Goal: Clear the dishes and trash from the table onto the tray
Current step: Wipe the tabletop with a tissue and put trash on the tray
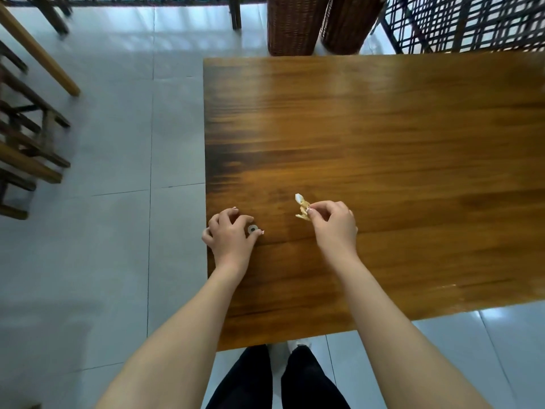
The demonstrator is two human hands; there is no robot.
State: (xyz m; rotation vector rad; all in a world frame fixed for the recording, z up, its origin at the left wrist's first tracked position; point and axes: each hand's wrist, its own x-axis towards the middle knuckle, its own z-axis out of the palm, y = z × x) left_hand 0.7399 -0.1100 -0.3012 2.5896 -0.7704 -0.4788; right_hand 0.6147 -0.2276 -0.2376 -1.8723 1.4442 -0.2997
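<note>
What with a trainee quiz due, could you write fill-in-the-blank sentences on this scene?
The left hand curls round a small grey ring near the table's ____ edge.
The right hand pinches a crumpled wrapper to the ring's ____.
The table is made of ____.
Missing: left; right; wood.

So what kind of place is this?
Probably a restaurant or café dining room: a glossy brown wooden table, dark slatted wooden chairs off to one side, brown woven wicker seat backs at its far edge, and a pale tiled floor.
</note>
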